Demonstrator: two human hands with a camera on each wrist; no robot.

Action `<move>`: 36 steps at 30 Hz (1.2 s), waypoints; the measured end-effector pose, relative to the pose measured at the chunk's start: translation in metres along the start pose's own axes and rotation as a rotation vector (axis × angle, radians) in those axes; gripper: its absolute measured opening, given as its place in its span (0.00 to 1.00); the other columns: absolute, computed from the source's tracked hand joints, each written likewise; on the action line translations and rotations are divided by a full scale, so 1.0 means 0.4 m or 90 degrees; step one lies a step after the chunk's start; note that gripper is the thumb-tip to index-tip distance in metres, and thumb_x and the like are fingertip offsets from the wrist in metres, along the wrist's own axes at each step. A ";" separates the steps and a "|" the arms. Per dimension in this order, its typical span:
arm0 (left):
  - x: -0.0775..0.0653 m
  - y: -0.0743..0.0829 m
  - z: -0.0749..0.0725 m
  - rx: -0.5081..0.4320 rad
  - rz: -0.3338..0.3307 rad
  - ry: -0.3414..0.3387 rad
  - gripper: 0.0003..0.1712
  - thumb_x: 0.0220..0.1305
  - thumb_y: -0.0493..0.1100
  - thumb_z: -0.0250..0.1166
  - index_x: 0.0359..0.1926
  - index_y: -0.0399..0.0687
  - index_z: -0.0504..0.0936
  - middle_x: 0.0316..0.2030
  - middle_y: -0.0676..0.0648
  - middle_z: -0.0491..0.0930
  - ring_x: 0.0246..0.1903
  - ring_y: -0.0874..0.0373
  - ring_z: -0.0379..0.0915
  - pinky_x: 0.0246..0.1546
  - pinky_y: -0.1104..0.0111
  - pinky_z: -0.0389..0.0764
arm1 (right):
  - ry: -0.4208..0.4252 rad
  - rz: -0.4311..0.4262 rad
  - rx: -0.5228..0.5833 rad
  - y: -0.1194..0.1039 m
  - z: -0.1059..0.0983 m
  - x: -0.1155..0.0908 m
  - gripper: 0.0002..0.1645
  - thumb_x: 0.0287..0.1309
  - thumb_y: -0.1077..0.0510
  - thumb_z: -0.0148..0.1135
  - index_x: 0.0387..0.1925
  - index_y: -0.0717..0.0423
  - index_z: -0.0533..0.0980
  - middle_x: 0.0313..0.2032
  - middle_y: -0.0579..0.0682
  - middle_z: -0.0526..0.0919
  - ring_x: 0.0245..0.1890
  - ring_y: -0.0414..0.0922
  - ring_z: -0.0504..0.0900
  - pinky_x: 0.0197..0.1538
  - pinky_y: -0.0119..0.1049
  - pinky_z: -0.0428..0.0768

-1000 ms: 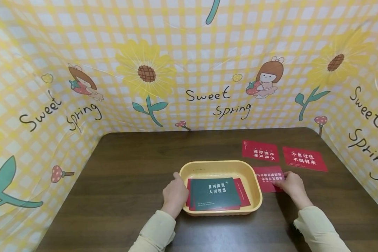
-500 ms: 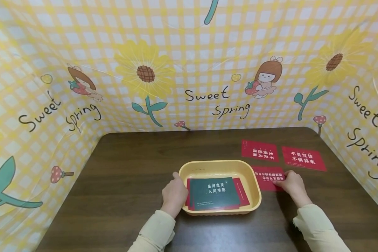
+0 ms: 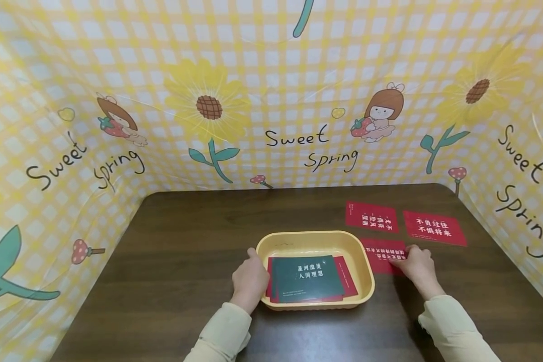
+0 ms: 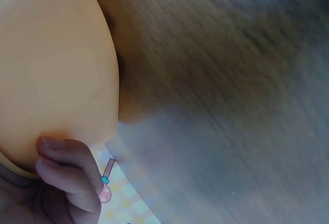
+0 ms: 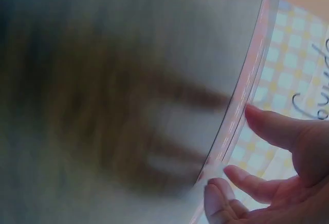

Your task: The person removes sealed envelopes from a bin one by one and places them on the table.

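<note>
A yellow plastic basin (image 3: 314,304) stands on the table, holding a small stack of cards. The top one is a dark green card (image 3: 309,281) with white writing; red cards (image 3: 349,281) peek out beneath it. My left hand (image 3: 250,276) grips the basin's left side. In the left wrist view its fingers (image 4: 72,172) curl against the outer wall. Right of the basin, my right hand (image 3: 417,266) pinches the right end of a red card (image 3: 382,256), whose left end is hidden behind the basin rim. From the right wrist this card (image 5: 252,59) appears nearly edge-on, the thumb touching it.
Behind the right hand, two more red cards lie on the table: one card (image 3: 371,217) farther left and another card (image 3: 434,229) near the table's right side. A yellow checked cloth (image 3: 294,90) hangs around the back and sides of the brown table (image 3: 172,261).
Both hands, the basin and the cards keep nearly the same places. Only a slight shift of the whole head view shows.
</note>
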State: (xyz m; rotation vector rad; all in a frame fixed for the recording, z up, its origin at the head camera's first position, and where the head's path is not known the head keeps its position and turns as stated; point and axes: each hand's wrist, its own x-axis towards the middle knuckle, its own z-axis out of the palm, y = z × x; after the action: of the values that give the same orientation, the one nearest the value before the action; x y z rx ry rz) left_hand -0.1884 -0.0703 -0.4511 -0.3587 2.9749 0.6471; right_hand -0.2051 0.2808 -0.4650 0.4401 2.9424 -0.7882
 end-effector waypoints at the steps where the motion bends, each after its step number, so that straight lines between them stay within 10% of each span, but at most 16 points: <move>1: -0.001 0.000 0.000 -0.001 0.001 0.000 0.28 0.57 0.38 0.63 0.56 0.33 0.64 0.27 0.37 0.81 0.26 0.47 0.79 0.31 0.55 0.80 | 0.009 -0.004 0.006 -0.006 0.004 -0.004 0.35 0.56 0.54 0.61 0.53 0.81 0.65 0.47 0.81 0.67 0.48 0.75 0.69 0.50 0.61 0.70; 12: 0.003 0.004 -0.002 0.002 -0.005 -0.012 0.29 0.58 0.39 0.63 0.58 0.33 0.63 0.27 0.38 0.80 0.26 0.48 0.78 0.31 0.56 0.80 | 0.190 -0.180 0.111 -0.184 0.027 -0.096 0.15 0.59 0.59 0.60 0.42 0.68 0.75 0.38 0.66 0.78 0.37 0.57 0.78 0.41 0.51 0.76; 20: 0.003 0.002 0.000 0.000 -0.004 -0.002 0.25 0.57 0.38 0.63 0.53 0.34 0.65 0.27 0.37 0.80 0.26 0.47 0.79 0.31 0.55 0.79 | 0.122 -0.332 0.030 -0.259 0.112 -0.149 0.08 0.52 0.61 0.67 0.30 0.59 0.75 0.26 0.51 0.76 0.25 0.42 0.73 0.29 0.36 0.74; 28: 0.001 0.002 -0.002 -0.002 -0.009 -0.011 0.26 0.57 0.38 0.63 0.53 0.34 0.65 0.27 0.38 0.80 0.26 0.47 0.78 0.32 0.55 0.79 | -0.030 -0.229 -0.149 -0.271 0.159 -0.152 0.26 0.52 0.43 0.68 0.34 0.63 0.74 0.26 0.55 0.76 0.23 0.48 0.75 0.28 0.43 0.76; 36: 0.003 0.003 -0.002 -0.006 -0.008 -0.009 0.23 0.57 0.38 0.62 0.51 0.34 0.65 0.27 0.37 0.80 0.27 0.47 0.79 0.31 0.55 0.79 | -0.063 -0.166 -0.191 -0.280 0.160 -0.152 0.42 0.47 0.36 0.69 0.40 0.73 0.72 0.28 0.59 0.76 0.25 0.50 0.79 0.27 0.46 0.79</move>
State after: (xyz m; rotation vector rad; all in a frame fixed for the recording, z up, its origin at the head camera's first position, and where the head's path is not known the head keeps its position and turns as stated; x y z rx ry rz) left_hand -0.1898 -0.0698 -0.4500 -0.3715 2.9548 0.6595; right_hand -0.1800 0.1404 -0.4587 -0.0039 2.9873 -0.3611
